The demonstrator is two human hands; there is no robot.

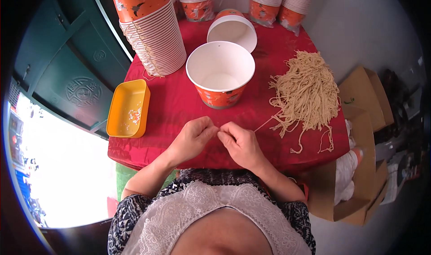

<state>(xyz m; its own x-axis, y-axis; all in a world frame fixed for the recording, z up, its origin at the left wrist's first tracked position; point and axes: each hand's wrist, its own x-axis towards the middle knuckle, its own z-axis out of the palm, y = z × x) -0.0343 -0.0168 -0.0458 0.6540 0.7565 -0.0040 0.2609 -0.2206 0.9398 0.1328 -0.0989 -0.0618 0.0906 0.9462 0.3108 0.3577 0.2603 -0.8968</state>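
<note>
My left hand (196,137) and my right hand (241,142) meet fingertip to fingertip above the near part of the table. A thin beige string (266,121) runs from my right hand to a loose pile of cut strings (310,91) on the right. My right fingers are pinched on this string. The left fingers are also closed, but what they pinch is hidden. Just beyond my hands stands an upright paper bucket (220,98), white inside and orange outside, with a small hole near its rim. A yellow box (147,103) holding small white and reddish beads sits at the left.
A tall stack of nested buckets (157,44) with strings hanging from it stands at the back left. Another bucket (233,32) lies tipped behind the upright one. Wrapped bucket stacks (197,8) line the back. Cardboard boxes (361,142) flank the red-covered table (161,111) at right.
</note>
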